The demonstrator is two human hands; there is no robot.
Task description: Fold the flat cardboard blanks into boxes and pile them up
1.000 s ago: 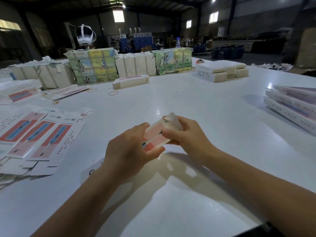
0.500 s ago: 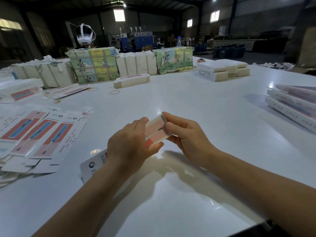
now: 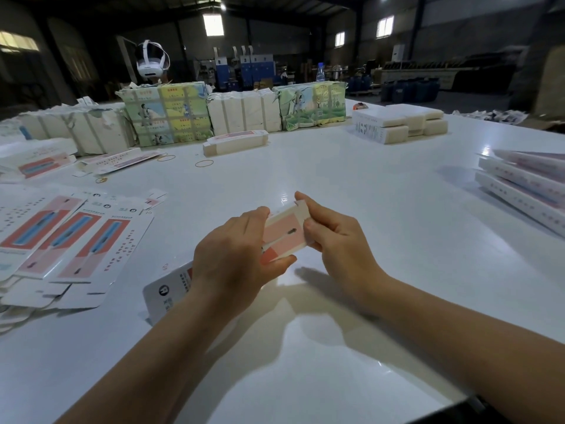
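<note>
A long pink-and-white box [image 3: 282, 235], partly folded, hangs just above the white table [image 3: 351, 191] in front of me. My left hand [image 3: 232, 261] grips its middle, thumb below and fingers over the top. My right hand [image 3: 333, 240] pinches the end flap at the far end. The box's near end, white with a round logo, sticks out under my left wrist. Flat blanks [image 3: 61, 240] lie fanned out at the left. Folded boxes [image 3: 526, 185] are piled at the right edge.
Wrapped bundles [image 3: 171, 114] line the table's far side, with a small stack of blanks [image 3: 235, 143] in front of them and white stacks [image 3: 400, 122] at the back right. Rubber bands [image 3: 204, 163] lie loose. A white headset [image 3: 152, 59] hangs behind.
The box has turned so its pink face shows more fully. My right hand has shifted its fingers on the end flap, which has been pressed in from standing open. My left hand stays gripping.
</note>
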